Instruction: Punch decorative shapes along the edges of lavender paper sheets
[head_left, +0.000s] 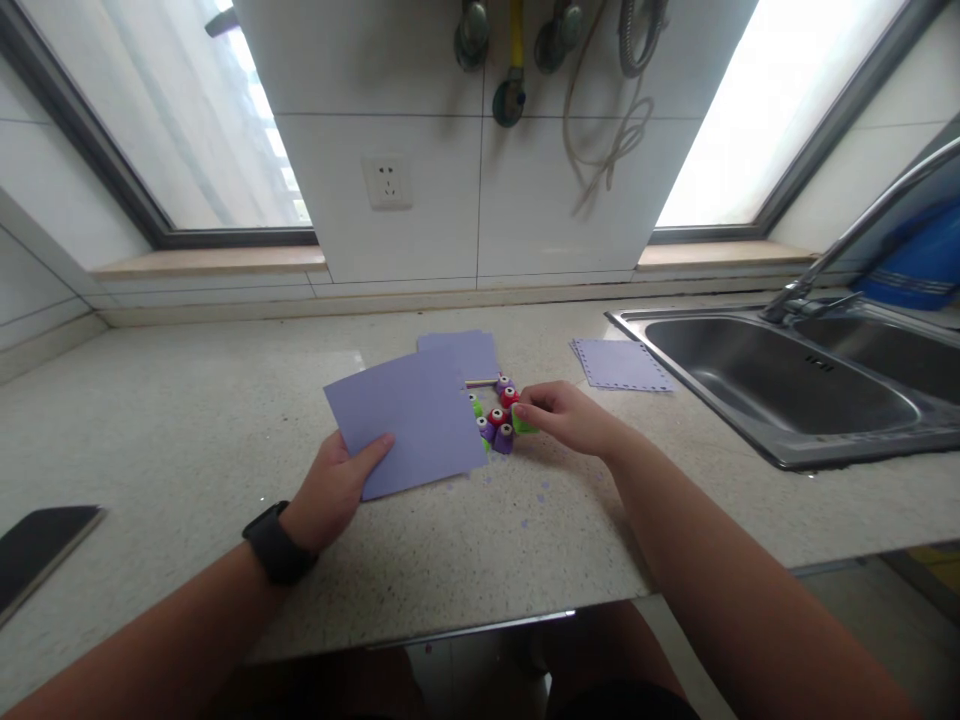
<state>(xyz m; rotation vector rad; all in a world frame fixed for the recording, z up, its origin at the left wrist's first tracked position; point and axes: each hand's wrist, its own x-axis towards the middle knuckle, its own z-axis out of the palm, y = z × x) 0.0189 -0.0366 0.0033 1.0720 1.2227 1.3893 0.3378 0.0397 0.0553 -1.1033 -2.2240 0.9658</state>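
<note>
My left hand (330,490) grips a light purple sheet of paper (409,425) by its lower left, thumb on top. The sheet is tilted above the counter, and small notches show along its right edge. My right hand (570,415) has its fingers closed on a small green craft punch (525,423) just right of the sheet. Beside it stands a cluster of several craft punches, among them a red punch (496,417) and a purple punch (503,438). The sheet partly covers the cluster's left side.
Behind the held sheet lies more purple paper (469,350), with a thin stick (481,383) near it. Purple sheets with punched edges (622,365) rest left of the steel sink (780,455). Paper bits (541,498) dot the counter (187,420). A dark flat object (49,545) lies at far left.
</note>
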